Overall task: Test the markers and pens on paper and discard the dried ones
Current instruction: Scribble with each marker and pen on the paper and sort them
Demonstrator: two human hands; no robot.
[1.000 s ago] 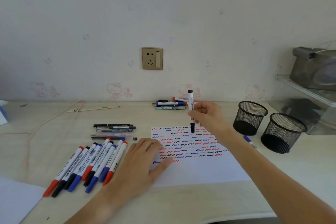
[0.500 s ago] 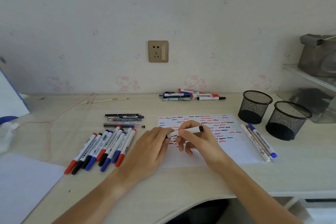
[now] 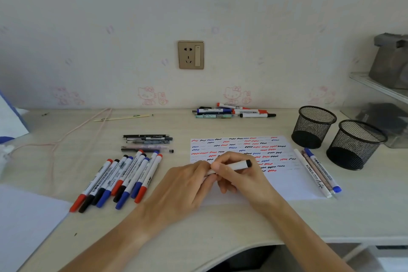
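Marker (image 3: 237,165) is held level over the paper's (image 3: 287,185) near edge, barrel gripped in the right hand (image 3: 245,178), its 9 o'clock end pinched by the left hand (image 3: 187,185). Capping or uncapping is judged in hand; which cannot be told. Sorting follows: mesh cups (image 3: 313,127) at 2 o'clock, row of markers (image 3: 123,180) at 9 o'clock.

A pale wall (image 3: 110,17) with a socket (image 3: 190,55) rises behind a light desk (image 3: 220,223).
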